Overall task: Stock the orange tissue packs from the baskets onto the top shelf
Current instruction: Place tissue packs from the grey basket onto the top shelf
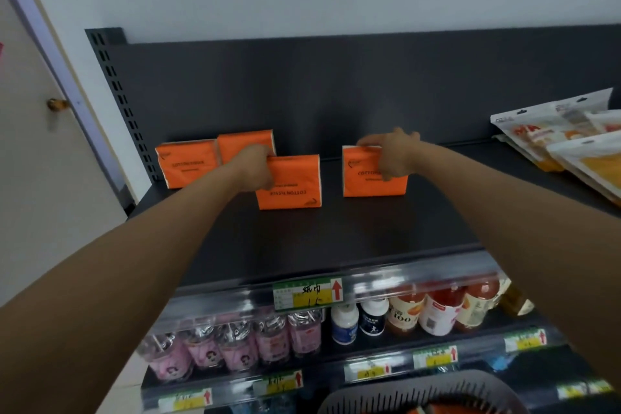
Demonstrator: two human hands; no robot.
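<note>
Four orange tissue packs at the top shelf (pixel 336 232). Leftmost pack (pixel 186 166) and second pack (pixel 245 144) stand upright at the back left, side by side. Left hand (pixel 255 168) grips the third pack (pixel 292 183) just in front, print upside down. Right hand (pixel 393 158) grasps the fourth pack (pixel 369 178) by its top edge, upright, apart to the right. Grey basket (pixel 369 397) below.

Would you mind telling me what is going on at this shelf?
A person is stocking orange tissue packs on the top shelf. The left hand grips an upside-down pack, the right hand an upright pack beside it; both seem to rest on the shelf. Two more packs stand behind, at the left. A basket shows below.
</note>
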